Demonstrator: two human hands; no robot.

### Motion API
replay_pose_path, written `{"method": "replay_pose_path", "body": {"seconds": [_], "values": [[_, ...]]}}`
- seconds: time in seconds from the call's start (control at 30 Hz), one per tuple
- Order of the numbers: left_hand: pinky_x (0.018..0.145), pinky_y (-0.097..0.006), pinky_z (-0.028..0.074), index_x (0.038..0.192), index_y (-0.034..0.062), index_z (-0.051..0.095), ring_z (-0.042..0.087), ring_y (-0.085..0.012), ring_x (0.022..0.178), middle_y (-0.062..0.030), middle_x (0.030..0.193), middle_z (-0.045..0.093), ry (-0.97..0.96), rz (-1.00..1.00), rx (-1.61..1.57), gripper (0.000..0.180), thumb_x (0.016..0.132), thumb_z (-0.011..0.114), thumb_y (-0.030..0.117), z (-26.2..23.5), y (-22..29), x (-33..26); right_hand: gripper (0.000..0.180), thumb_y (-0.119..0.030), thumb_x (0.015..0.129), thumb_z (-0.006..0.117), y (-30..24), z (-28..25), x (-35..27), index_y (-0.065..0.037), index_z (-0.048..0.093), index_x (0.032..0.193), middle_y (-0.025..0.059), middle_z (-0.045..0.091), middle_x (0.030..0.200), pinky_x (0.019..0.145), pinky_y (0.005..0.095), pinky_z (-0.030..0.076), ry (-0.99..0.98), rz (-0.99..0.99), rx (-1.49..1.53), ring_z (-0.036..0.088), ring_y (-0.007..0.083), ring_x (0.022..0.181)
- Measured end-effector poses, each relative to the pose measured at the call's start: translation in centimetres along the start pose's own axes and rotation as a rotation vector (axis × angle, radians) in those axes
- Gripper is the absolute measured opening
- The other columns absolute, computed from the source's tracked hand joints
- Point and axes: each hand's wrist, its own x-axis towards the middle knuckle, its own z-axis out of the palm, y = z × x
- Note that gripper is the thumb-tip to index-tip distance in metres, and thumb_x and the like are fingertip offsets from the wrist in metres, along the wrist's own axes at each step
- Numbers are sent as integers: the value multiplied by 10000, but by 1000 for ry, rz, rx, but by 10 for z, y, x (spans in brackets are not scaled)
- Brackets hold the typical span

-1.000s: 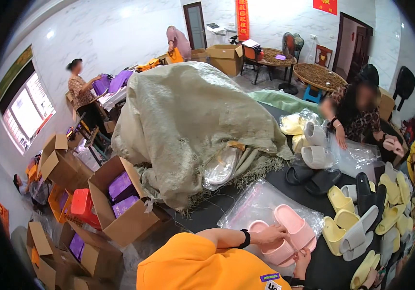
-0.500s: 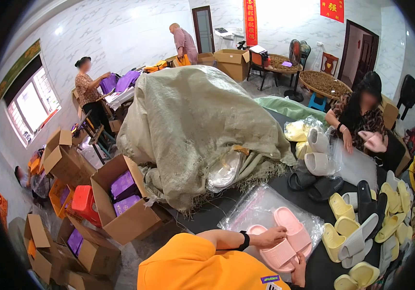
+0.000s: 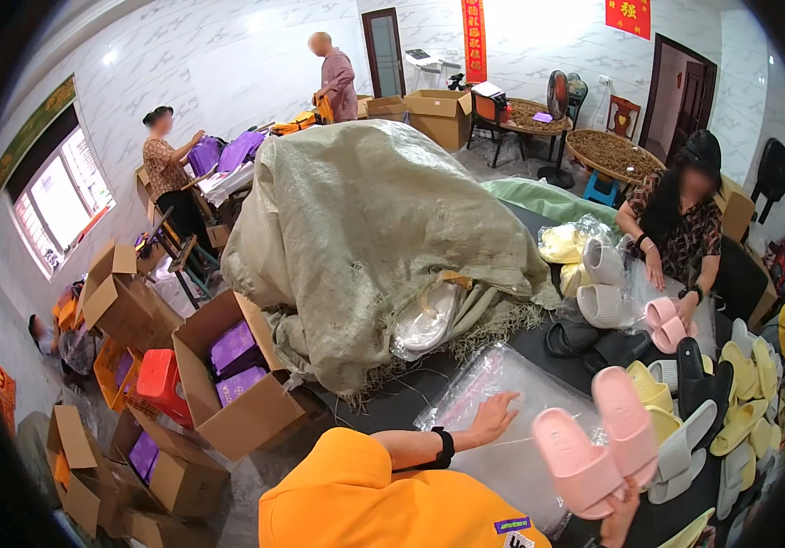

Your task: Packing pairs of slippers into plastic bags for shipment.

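Observation:
A pair of pink slide sandals [image 3: 584,457] is lifted off the table, gripped near the heel end by my right hand [image 3: 621,513]. My left hand [image 3: 493,420] holds nothing; its fingers are stretched out over a stack of clear plastic bags [image 3: 479,388] lying on the dark table. A black band circles my left wrist. Just right of the pink pair lie grey slides [image 3: 680,457] and yellow slides [image 3: 650,387]. Black slides [image 3: 593,345] rest beyond the bags.
A big pale woven sack [image 3: 374,237] covers the table's middle, with a bagged white pair [image 3: 429,320] at its edge. Bagged yellow and grey slides [image 3: 593,274] sit by a co-worker [image 3: 680,219] handling other pink slides [image 3: 663,321]. Open cartons [image 3: 242,425] stand at left.
My right hand has raised the pink slides off the bags and moved them right. My left hand has let go and opened. The co-worker has lowered the other pink pair to the table.

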Motion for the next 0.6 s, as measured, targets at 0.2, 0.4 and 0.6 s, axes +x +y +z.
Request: {"method": "replay_pose_path", "body": {"seconds": [0.2,0.4,0.6], "values": [[950,-528,271,1324,160,345,319,-328,1239,-165,1341,339,-297,290,545,614,800,595,364,13,-24,-42,554,-60,730,519,-21,-78,41,29,416,1267,135,424,1278,1015,355,316,246,-335,-309,409,255,1193],[953,-529,283,1310,179,369,299,-321,1254,-155,1347,331,-301,318,543,623,772,624,361,11,-33,-43,512,-132,841,505,-26,-127,77,-23,360,1320,190,300,1374,995,427,329,447,-364,-227,381,325,1221],[946,-506,296,1299,165,383,307,-323,1246,-164,1345,331,-315,332,566,604,775,623,345,1,-24,-43,638,-22,793,549,24,-84,107,-2,257,1360,182,292,1377,1034,400,282,598,-245,-586,340,312,1251]]}}
